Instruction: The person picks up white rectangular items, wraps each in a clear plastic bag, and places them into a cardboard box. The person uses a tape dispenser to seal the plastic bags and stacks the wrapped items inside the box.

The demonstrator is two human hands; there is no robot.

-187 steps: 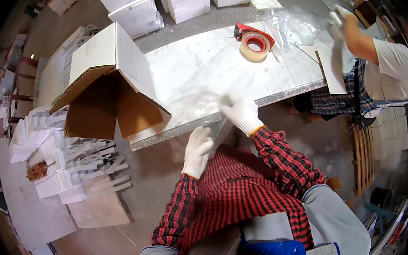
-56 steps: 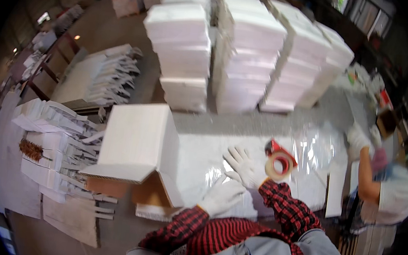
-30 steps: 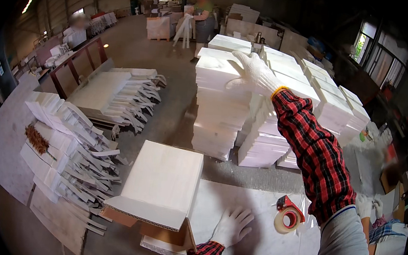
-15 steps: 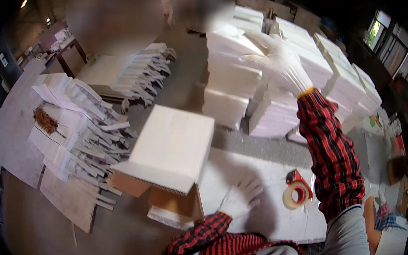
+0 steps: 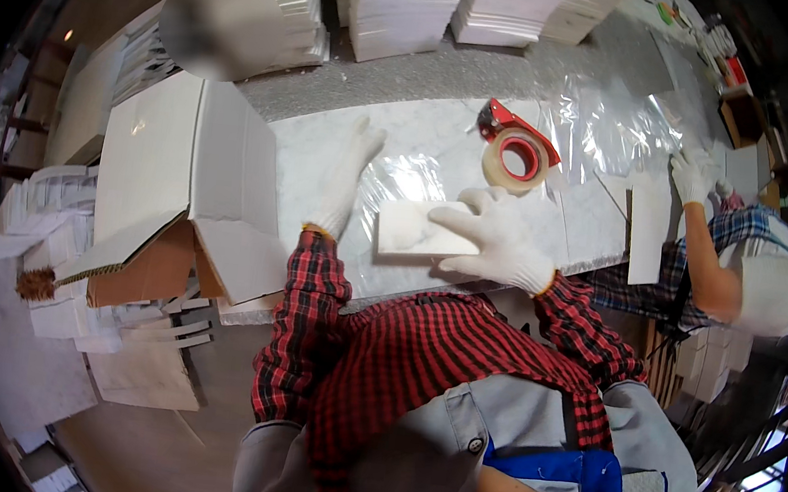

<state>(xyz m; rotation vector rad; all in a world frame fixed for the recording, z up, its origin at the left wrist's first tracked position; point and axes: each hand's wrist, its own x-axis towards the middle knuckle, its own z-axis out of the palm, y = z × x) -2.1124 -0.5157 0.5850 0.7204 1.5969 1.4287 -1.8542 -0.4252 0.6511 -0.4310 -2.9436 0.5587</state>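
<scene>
White-gloved right hand (image 5: 495,240) lies on a white marble tile (image 5: 420,230), fingers spread flat over its right end, pressing rather than clenched; the tile sits flat on a clear plastic sheet (image 5: 411,176) near the front edge of the marble-topped workbench (image 5: 313,146), straight ahead of the person; left hand (image 5: 348,179), also white-gloved, is open, palm down, fingers stretched out on the plastic sheet just left of the tile, gripping nothing; both sleeves red-and-black plaid; a red tape dispenser with a tan tape roll (image 5: 517,153) stands on the bench just beyond the right hand, apart from it; an open cardboard box (image 5: 183,195) with white outer faces and brown inside sits at the bench's left end, flaps hanging over the edge; stacks of white tiles (image 5: 410,3) behind the bench; more clear plastic film (image 5: 618,125) to the right; a co-worker's gloved hand (image 5: 692,174) on the far right touches a white panel (image 5: 648,225) there.
</scene>
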